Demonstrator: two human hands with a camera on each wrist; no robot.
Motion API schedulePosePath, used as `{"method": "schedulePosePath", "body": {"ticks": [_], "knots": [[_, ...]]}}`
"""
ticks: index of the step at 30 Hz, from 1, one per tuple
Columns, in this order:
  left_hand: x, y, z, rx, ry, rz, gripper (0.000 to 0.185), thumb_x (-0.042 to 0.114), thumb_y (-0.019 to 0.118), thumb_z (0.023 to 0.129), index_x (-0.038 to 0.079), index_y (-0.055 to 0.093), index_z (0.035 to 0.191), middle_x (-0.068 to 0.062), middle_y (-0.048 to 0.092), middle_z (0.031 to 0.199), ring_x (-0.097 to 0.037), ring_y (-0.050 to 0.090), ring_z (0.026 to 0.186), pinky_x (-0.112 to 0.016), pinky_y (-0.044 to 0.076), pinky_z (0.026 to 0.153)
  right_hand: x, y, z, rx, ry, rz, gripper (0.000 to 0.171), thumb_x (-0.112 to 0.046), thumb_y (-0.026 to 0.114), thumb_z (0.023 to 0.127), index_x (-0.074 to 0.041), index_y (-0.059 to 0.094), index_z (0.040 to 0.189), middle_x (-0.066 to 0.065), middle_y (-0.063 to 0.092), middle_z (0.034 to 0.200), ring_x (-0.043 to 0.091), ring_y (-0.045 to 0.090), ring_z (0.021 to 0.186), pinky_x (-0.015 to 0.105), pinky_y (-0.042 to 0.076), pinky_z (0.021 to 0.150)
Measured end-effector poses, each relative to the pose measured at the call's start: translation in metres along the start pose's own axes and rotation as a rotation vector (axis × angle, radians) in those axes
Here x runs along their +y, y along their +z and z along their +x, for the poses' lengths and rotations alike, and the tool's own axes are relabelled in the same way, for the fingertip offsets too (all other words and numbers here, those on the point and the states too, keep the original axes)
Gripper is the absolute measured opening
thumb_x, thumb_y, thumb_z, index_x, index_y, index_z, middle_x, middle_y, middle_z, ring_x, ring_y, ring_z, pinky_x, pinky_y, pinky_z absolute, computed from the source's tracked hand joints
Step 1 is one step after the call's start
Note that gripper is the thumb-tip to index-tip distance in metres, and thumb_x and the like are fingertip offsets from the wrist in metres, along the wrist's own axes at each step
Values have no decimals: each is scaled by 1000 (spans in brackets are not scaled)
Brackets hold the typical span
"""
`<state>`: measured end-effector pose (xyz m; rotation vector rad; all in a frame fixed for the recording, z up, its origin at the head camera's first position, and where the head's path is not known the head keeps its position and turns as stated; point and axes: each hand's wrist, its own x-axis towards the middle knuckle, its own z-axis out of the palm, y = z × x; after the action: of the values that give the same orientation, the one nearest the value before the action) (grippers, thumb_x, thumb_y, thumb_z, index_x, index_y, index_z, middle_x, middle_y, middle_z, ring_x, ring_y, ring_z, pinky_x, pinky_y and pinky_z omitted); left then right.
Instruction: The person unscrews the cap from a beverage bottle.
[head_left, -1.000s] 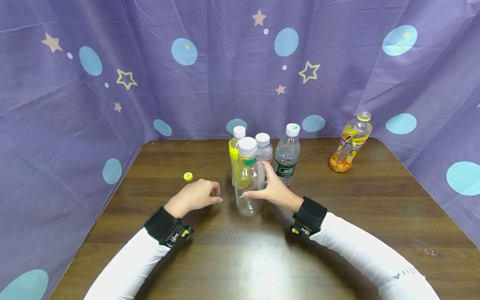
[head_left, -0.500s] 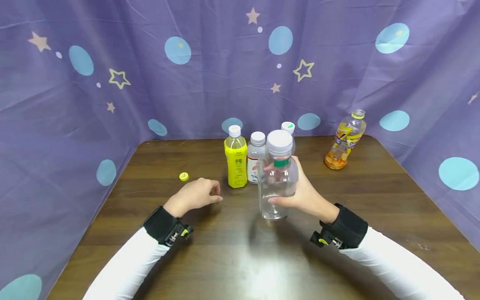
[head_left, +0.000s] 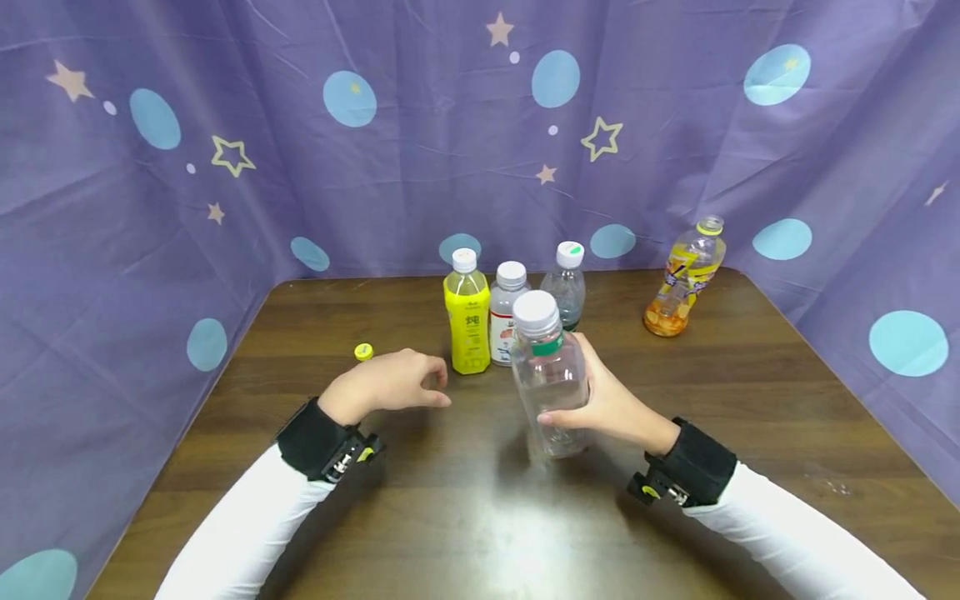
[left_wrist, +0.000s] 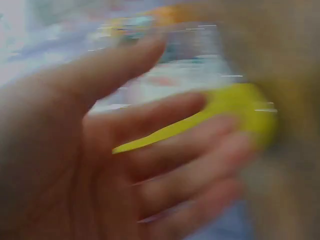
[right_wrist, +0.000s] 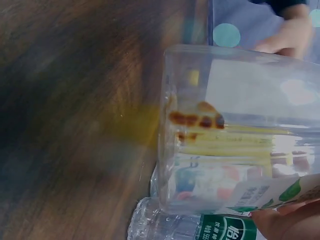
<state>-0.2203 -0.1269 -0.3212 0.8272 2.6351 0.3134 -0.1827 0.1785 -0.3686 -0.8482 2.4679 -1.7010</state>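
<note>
My right hand (head_left: 600, 400) grips a clear plastic bottle (head_left: 553, 383) with a white cap, fingers and thumb round its body; it leans a little, its top toward the left. In the right wrist view, brown spots show on the bottle (right_wrist: 235, 115). My left hand (head_left: 388, 383) holds nothing, fingers loosely bent, left of a yellow-labelled bottle (head_left: 468, 325). Its palm and fingers are blurred in the left wrist view. Beside the yellow bottle stands a smaller white-capped bottle (head_left: 501, 321). A green-labelled water bottle (head_left: 566, 287) stands behind the held one, partly hidden.
A small yellow cap (head_left: 363, 352) lies just beyond my left hand. An uncapped bottle (head_left: 684, 279) with a yellow wrapper and some orange liquid stands at the far right of the wooden table (head_left: 750, 400). A purple curtain (head_left: 420, 183) hangs behind the table.
My right hand has drawn the clear bottle rightward, away from the yellow-labelled bottle, then tilted it and brought it slightly lower in view. My left hand has hardly moved.
</note>
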Motion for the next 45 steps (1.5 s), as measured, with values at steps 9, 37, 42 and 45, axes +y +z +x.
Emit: {"method": "schedulePosePath", "body": {"ticks": [9,37,42,45], "knots": [[75,-68,-25,510,580,7,41,35,67,91,13,58,124,4,63,109,-7,60,97,-27,50,86,0,3,3,-32,-18,48,95,-6,85,70,-13,24,143,6,46,137,17,52,120,32,46,99],[89,-40,24,1088,615,553,47,28,16,100,12,52,75,5,43,50,-15,43,42,-30,36,41,-4,1,3,-94,-65,-181,93,-25,88,69,-17,31,142,1,55,128,17,57,111,34,50,92],[101,-29,15,1095,229,549,33,29,39,98,11,57,76,0,46,47,-20,46,39,-34,39,35,-8,0,7,22,-84,-346,93,-32,90,65,-13,35,138,6,55,127,19,56,109,40,49,88],[101,-30,10,969,160,511,34,39,48,97,10,60,84,-1,49,50,-21,50,42,-35,42,37,-8,-1,7,26,-79,-376,94,-36,90,65,-12,34,137,6,53,129,20,55,111,41,49,89]]}}
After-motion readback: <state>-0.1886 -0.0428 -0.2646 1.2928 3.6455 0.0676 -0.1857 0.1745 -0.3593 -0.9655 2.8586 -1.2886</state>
